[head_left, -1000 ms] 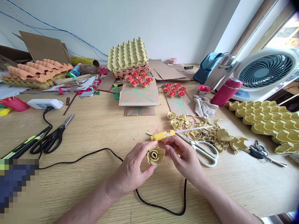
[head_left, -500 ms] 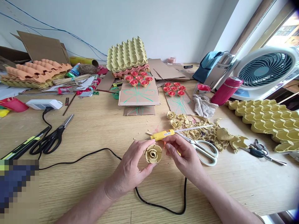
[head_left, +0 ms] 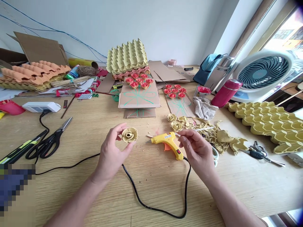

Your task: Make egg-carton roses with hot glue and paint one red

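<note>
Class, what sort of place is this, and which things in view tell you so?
Probably an indoor craft worktable: a yellow glue gun lies beside trimmed scraps, and red paper-pulp roses sit on cardboard marked with green lines.

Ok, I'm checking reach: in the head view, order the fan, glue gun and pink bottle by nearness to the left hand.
1. Glue gun, right of the left hand
2. Pink bottle, farther back, right
3. Fan, beyond the bottle

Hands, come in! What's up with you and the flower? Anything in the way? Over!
Left hand holding tan flower. Right hand at rear of yellow glue gun, grip unclear. Black cord looped between hands, possible snag.
</note>
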`<state>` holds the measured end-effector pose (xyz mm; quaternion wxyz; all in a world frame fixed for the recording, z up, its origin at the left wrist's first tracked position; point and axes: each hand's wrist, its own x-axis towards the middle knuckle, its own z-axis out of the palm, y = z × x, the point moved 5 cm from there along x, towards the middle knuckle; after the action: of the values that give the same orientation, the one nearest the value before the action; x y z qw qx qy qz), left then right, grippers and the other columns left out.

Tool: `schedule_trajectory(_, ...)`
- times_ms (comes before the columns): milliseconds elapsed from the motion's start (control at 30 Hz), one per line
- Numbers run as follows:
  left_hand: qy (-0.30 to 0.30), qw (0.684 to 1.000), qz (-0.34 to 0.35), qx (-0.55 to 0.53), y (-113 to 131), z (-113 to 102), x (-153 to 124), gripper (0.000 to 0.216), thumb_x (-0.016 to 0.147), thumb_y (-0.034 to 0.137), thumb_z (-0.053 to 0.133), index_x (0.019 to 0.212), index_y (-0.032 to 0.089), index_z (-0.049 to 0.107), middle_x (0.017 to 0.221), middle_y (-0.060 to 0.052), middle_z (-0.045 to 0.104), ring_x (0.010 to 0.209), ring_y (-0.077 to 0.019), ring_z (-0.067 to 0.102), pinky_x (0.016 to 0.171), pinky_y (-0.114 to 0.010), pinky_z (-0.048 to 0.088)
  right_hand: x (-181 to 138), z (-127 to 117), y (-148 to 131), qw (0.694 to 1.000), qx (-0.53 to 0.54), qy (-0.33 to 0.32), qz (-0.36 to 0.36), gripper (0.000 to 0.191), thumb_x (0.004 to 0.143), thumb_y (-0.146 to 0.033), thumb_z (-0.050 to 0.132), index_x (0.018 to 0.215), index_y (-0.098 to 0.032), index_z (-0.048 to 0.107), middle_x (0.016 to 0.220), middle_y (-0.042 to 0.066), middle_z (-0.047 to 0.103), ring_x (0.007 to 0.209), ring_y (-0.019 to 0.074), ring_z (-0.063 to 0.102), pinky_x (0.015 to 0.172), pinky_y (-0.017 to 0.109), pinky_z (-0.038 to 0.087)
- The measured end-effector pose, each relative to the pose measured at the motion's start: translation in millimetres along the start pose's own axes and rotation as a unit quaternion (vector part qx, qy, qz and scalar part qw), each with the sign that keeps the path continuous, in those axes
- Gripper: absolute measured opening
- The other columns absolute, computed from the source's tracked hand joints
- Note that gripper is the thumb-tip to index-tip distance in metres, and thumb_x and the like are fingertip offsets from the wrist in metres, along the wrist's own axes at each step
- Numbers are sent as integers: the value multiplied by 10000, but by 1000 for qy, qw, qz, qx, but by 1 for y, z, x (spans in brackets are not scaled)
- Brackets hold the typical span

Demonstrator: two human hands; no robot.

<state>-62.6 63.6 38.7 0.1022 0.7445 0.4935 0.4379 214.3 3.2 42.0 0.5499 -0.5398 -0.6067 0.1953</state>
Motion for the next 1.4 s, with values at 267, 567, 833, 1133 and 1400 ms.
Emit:
schedule_trajectory(267,-72,994,-77,15,-45,16,5,414,817,318,681,1222,237,661,1208,-87,709,1090,-287,699,930,-414,596,-2,17,19,952,-257,-161,23,60,1006,-231,553,1006,-226,613,1076,83,659,912,246,679,812,392,531)
schedule_trajectory(567,-160,974,-151,-45,-63,39,44,500,751,350,715,1223,196,655,1229,-117,718,1092,-292,722,956,-449,589,-9,27,33,917,-309,-215,133,219,935,-250,678,1050,-210,496,1011,97,691,930,281,692,799,367,495)
schedule_trajectory(833,-279,956,-82,-40,-21,125,95,431,762,199,850,1159,167,688,1151,-86,732,1043,-261,718,927,-404,604,-6,28,33,892,-342,-258,142,115,985,-270,632,918,-209,561,1044,109,720,947,263,703,784,326,443)
schedule_trajectory(1133,-320,946,-58,-18,-2,158,91,436,902,343,801,1281,178,663,1271,-115,704,1120,-288,699,957,-476,606,-8,25,30,871,-372,-278,159,152,936,-318,683,928,-209,576,1029,92,730,925,274,714,673,316,357)
schedule_trajectory(1400,-131,989,-69,-25,-24,42,60,265,851,306,684,1111,254,691,1172,-63,770,1123,-260,716,1038,-438,548,-8,28,27,877,-358,-287,143,95,956,-264,636,922,-209,566,1039,98,732,909,254,705,697,318,375)
